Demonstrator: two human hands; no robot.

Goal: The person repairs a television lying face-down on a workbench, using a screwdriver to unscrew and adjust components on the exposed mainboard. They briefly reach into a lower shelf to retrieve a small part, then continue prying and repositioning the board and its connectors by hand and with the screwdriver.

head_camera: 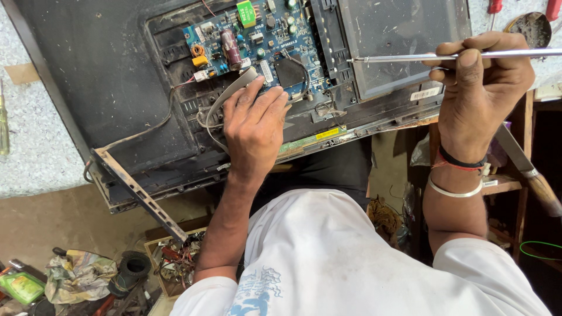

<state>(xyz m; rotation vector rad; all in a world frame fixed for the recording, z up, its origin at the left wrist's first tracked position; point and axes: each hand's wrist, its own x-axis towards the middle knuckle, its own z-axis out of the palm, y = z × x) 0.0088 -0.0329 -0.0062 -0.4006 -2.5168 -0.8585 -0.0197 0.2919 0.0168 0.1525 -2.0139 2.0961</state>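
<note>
A black television back point(111, 76) lies face down on a speckled bench, its cover off over a blue circuit board point(257, 41). My left hand point(254, 126) rests flat on the lower edge of the board, fingers spread over a black chip and a grey ribbon cable point(225, 96). My right hand point(480, 82) is raised at the right and grips a long thin metal screwdriver shaft point(398, 57), which points left over a grey metal shield plate point(398, 35). Bracelets circle my right wrist.
A bent metal bracket point(137, 193) sticks out from the set's lower left corner. The floor below holds a box of parts point(175, 260), rags and a black round part point(132, 269). Red-handled tools point(494, 6) lie at the top right. A wooden shelf point(509, 181) stands at the right.
</note>
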